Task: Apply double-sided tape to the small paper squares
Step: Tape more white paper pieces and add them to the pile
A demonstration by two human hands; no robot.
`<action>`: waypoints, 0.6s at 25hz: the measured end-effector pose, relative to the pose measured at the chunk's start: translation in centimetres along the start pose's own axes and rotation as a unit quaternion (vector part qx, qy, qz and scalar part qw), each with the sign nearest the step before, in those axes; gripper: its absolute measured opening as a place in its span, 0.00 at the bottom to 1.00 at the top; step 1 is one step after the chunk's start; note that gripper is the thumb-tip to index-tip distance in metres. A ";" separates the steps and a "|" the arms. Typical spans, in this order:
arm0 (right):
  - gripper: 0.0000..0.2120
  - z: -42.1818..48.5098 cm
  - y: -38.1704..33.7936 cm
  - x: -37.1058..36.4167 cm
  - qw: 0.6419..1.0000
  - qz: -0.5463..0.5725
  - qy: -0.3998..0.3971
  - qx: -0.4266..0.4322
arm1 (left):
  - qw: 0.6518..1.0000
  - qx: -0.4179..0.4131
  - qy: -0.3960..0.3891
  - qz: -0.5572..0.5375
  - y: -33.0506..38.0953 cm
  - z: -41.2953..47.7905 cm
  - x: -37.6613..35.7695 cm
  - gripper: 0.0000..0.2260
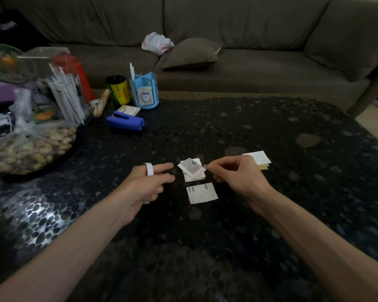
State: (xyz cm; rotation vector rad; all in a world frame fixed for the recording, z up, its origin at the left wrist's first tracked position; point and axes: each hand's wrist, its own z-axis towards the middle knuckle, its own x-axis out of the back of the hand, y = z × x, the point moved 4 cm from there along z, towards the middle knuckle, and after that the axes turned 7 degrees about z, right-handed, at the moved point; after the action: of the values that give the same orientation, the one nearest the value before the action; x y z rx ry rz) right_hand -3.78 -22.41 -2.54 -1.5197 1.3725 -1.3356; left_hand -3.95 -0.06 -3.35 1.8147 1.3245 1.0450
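Pushed to the far left of the dark table [271, 214], out of the working space: a bag of peanuts [28, 147], a clear box of pens [59, 92], a yellow can [118, 89], a blue pen holder [144, 92] and a blue stapler [125, 122].

Wears the tape roll [149, 168] looped over a finger of the left hand [146, 184], fingers stretched out and gripping nothing, probably to have the roll within reach while leaving both hands free. Holds that hand just left of the stack of paper squares [193, 171], apparently ready to steady it.

Has the stack loosely piled near the middle of the table, between the two hands, the top sheet askew. Just in front of it, nearer the camera, sets one single square [202, 192] apart, with two short tape strips [192, 189] along its far edge. Seemingly a finished one, separated from those yet to be taped.

Pinches what looks like a short piece of tape [206, 166] between thumb and forefinger of the right hand [238, 173], other fingers curled, just beside the stack's right edge. Judged to be meant for the top sheet; cannot tell whether it touches the paper.

Behind the right hand, partly hidden, a small paper pad [259, 158], likely the supply for more squares. Beyond the table, a sofa [249, 29] with a cushion [192, 53].
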 end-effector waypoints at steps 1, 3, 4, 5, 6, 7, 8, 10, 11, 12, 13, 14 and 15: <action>0.03 0.0 -0.1 0.4 1.000 0.001 0.000 -0.006 | 1.000 -0.018 -0.010 0.009 0.3 -0.1 0.3 0.19; 0.03 0.1 0.1 0.6 1.000 0.000 -0.013 -0.023 | 0.994 -0.075 -0.029 0.070 0.9 -0.5 0.2 0.19; 0.03 0.2 0.3 0.5 0.999 -0.007 -0.022 -0.028 | 0.986 -0.112 -0.031 0.120 1.0 -0.6 -0.1 0.19; 0.04 0.3 0.5 0.3 0.999 -0.016 -0.033 -0.029 | 0.974 -0.152 -0.027 0.168 1.1 -0.6 -0.4 0.18; 0.05 0.4 0.7 0.1 0.998 -0.026 -0.045 -0.031 | 0.959 -0.188 -0.019 0.211 1.0 -0.6 -0.6 0.17; 0.06 0.6 0.8 0.1 0.997 -0.036 -0.056 -0.035 | 0.944 -0.217 -0.012 0.247 0.9 -0.5 -0.7 0.16; 0.08 0.7 0.9 0.1 0.996 -0.045 -0.068 -0.042 | 0.930 -0.239 -0.007 0.280 0.7 -0.4 -0.8 0.16; 0.10 0.8 0.9 0.1 0.991 -0.067 -0.098 -0.061 | 0.903 -0.271 -0.010 0.332 0.2 -0.3 -0.8 0.14; 0.09 0.7 0.8 0.1 0.988 -0.082 -0.113 -0.070 | 0.893 -0.280 -0.011 0.354 -0.2 -0.3 -0.9 0.13; 0.09 0.7 0.8 0.1 0.983 -0.101 -0.131 -0.076 | 0.884 -0.284 -0.009 0.371 -0.5 -0.3 -0.9 0.13; 0.10 0.6 0.7 0.0 0.978 -0.121 -0.150 -0.078 | 0.877 -0.289 -0.002 0.385 -0.7 -0.3 -1.0 0.12; 0.12 0.5 0.6 -0.1 0.973 -0.142 -0.167 -0.076 | 0.872 -0.295 0.005 0.391 -1.0 -0.3 -1.1 0.11; 0.13 0.5 0.5 -0.3 0.967 -0.164 -0.180 -0.070 | 0.869 -0.300 0.012 0.394 -1.1 -0.2 -1.3 0.11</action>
State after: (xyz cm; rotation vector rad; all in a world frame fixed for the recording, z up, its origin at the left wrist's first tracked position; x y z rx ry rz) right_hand -3.45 -22.30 -3.20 -2.0383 1.0325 -1.0896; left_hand -4.89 -0.94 -4.50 1.8287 0.1330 1.6623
